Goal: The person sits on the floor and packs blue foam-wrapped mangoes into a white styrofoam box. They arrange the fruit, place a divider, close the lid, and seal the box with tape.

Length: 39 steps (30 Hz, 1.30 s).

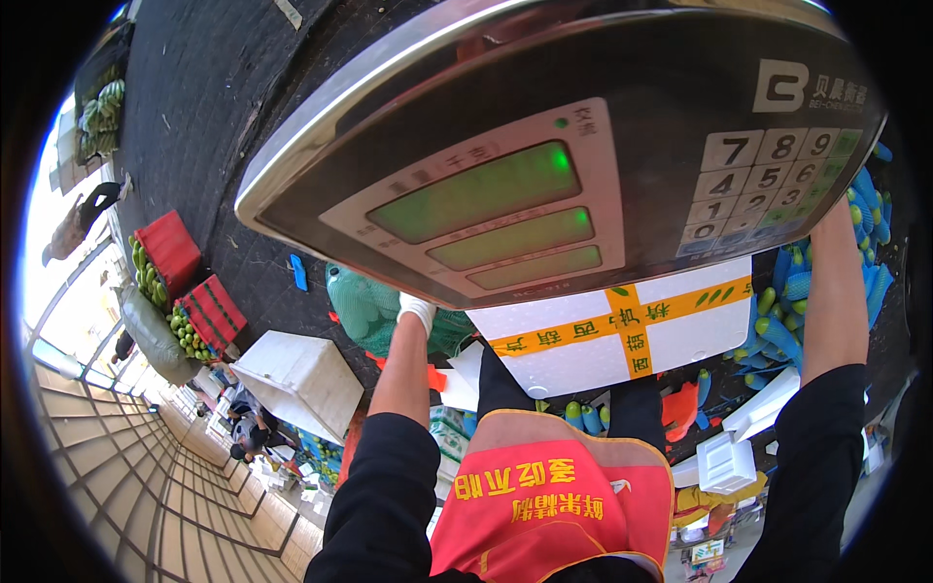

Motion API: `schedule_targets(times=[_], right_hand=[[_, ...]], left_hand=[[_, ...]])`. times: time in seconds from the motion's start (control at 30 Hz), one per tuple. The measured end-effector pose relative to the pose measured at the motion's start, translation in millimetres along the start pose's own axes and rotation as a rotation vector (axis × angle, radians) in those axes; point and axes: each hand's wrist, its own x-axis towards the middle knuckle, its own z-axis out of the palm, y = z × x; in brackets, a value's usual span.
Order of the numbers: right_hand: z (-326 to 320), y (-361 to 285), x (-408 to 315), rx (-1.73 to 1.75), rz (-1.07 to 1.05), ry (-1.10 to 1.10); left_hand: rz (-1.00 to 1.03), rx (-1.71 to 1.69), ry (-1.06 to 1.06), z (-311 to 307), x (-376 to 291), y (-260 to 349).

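A digital weighing scale head (pixel 656 146) with lit green displays and a keypad fills the upper middle, close to the camera. Under its lower edge lies a white foam box (pixel 685 328) crossed with printed yellow tape. My left hand (pixel 417 310), in a white glove, is partly visible beside the scale's lower left edge, by a green mesh sack (pixel 364 306); its fingers are hidden. My right forearm reaches up at the right, and the hand is hidden behind the scale's right end. What either hand holds cannot be seen. A red apron covers my front.
Netted green vegetables (pixel 787 306) are piled at the right. An open white foam box (pixel 299 379) stands at the left, near red crates (pixel 213 313) with green produce. Foam pieces (pixel 727 463) lie at the lower right. People are in the background at the left.
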Motion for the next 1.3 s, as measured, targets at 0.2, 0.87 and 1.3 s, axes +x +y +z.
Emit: schedule_targets(times=[0.2, 0.87, 1.3], right_hand=[[4, 26, 40, 0.026, 0.043, -0.021], [-104, 270, -54, 1.208, 0.191, 0.009], [-157, 434, -134, 0.752, -0.039, 0.053]], left_hand=[[-0.135, 0.992, -0.239, 29, -46, -157], [1.297, 1.082, -0.166, 310, -220, 102], [1.556, 1.276, 0.233, 340, -192, 76]])
